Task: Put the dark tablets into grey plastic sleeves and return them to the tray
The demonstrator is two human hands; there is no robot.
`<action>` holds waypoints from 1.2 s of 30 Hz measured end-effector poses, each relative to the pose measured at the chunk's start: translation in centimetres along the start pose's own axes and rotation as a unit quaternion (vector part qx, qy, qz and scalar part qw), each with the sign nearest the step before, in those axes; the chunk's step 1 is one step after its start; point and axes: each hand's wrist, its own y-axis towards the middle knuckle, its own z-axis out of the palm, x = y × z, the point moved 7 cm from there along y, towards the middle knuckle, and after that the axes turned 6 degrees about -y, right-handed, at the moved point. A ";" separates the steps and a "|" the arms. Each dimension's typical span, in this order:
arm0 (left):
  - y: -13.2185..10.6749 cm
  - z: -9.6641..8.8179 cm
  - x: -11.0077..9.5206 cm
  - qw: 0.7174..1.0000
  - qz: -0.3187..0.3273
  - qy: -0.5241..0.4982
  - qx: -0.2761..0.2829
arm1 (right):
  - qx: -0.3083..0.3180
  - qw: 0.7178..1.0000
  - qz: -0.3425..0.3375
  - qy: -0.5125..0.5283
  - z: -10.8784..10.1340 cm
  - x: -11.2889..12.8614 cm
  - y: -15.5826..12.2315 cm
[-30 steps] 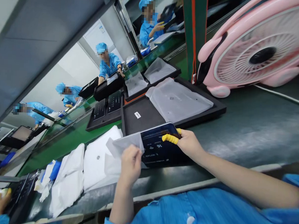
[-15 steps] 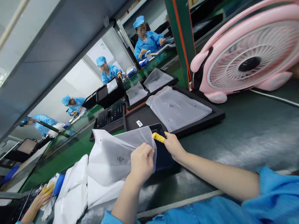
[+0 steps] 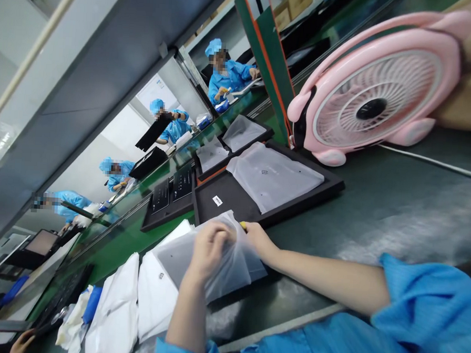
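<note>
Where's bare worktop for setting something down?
Just beyond the right forearm, right of the black tray and short of the pink fan, the worktop is bare. Around the translucent bag it is crowded: white bags left, the tray beyond.

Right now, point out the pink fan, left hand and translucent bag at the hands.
Pink fan [image 3: 372, 108], head view: dark hub mid-grille.
Left hand [image 3: 208, 250], head view: middle of the hand.
Translucent bag [image 3: 236, 275], head view: face beside the left hand.

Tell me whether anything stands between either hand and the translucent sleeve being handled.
Nothing visible does: the left hand grips the translucent sleeve, and the right hand is at its right side, though the contact there is partly hidden. The black tray lies beyond the sleeve, not between it and either hand.
</note>
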 end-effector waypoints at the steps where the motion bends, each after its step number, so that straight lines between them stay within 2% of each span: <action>1: -0.3 -2.1 0.6 0.999 -0.016 0.024 -0.041 | 0.002 1.000 0.012 0.000 -0.1 0.3 0.0; 2: -0.6 -4.1 1.5 0.995 -0.047 0.060 -0.071 | 0.005 1.000 0.023 0.001 -0.3 0.7 0.1; 4: -1.1 -6.4 3.6 0.984 -0.132 0.109 -0.048 | 0.015 0.999 0.035 -0.013 -0.5 2.0 0.4; 6: -1.7 -7.1 5.1 0.976 -0.190 0.105 0.006 | 0.041 0.998 0.013 -0.052 -0.7 4.1 1.3; 7: -2.0 -7.3 5.5 0.976 -0.198 0.092 0.007 | 0.061 0.995 -0.009 -0.072 -0.7 5.3 1.9; 8: -2.3 -7.7 5.5 0.977 -0.196 0.081 -0.019 | 0.084 0.992 -0.036 -0.084 -0.7 6.5 2.6; 10: -3.2 -8.8 5.5 0.973 -0.183 0.071 -0.124 | 0.148 0.982 -0.087 -0.082 -0.5 8.5 3.7; 13: -4.9 -10.0 6.2 0.947 -0.192 0.062 -0.251 | 0.219 0.962 -0.119 -0.113 -0.5 9.9 4.8; 17: -6.4 -10.7 8.8 0.928 -0.224 0.037 -0.295 | 0.233 0.923 -0.107 -0.287 -2.3 10.1 6.9; 18: -6.7 -10.8 9.6 0.924 -0.232 0.025 -0.303 | 0.230 0.925 -0.105 -0.286 -3.3 10.5 7.9; 20: -7.4 -10.9 11.3 0.908 -0.251 -0.015 -0.334 | 0.170 0.953 -0.116 -0.221 -6.1 12.4 10.6; 21: -7.7 -10.8 12.1 0.898 -0.262 -0.042 -0.352 | 0.096 0.970 -0.134 -0.181 -8.0 13.6 11.9; 23: -7.9 -10.3 13.7 0.875 -0.279 -0.095 -0.384 | -0.032 0.977 -0.182 -0.107 -10.7 15.5 13.0; 24: -7.7 -10.0 14.3 0.866 -0.285 -0.113 -0.395 | -0.058 0.973 -0.207 -0.082 -10.9 16.0 12.6; 25: -7.2 -9.7 14.7 0.860 -0.292 -0.123 -0.401 | -0.046 0.970 -0.228 -0.065 -10.1 16.0 11.6; 26: -6.4 -9.4 15.0 0.856 -0.297 -0.126 -0.404 | 0.000 0.969 -0.240 -0.059 -8.5 15.5 10.2; 27: -5.4 -9.3 15.2 0.855 -0.298 -0.126 -0.405 | 0.075 0.965 -0.243 -0.067 -6.2 14.5 8.4; 28: -4.2 -9.0 15.3 0.856 -0.301 -0.127 -0.400 | 0.181 0.952 -0.234 -0.072 -3.4 12.8 6.2; 29: -2.9 -8.7 15.5 0.856 -0.310 -0.133 -0.392 | 0.302 0.927 -0.205 -0.081 -0.6 10.4 3.7; 30: -1.6 -8.2 15.8 0.853 -0.326 -0.143 -0.381 | 0.429 0.887 -0.151 -0.078 1.9 7.5 1.0; 31: -0.3 -7.6 16.2 0.849 -0.347 -0.155 -0.368 | 0.537 0.835 -0.092 -0.078 3.8 4.4 -1.6; 32: 0.8 -6.8 16.6 0.843 -0.371 -0.163 -0.354 | 0.617 0.783 -0.029 -0.073 5.0 1.4 -3.6; 33: 1.8 -5.8 17.0 0.836 -0.396 -0.167 -0.340 | 0.691 0.718 0.048 -0.074 5.6 -1.7 -5.4; 34: 2.6 -4.8 17.5 0.831 -0.418 -0.166 -0.328 | 0.703 0.700 0.108 -0.055 5.9 -4.1 -5.8; 36: 3.6 -2.7 18.4 0.827 -0.450 -0.152 -0.302 | 0.666 0.725 0.174 -0.018 6.0 -7.6 -4.5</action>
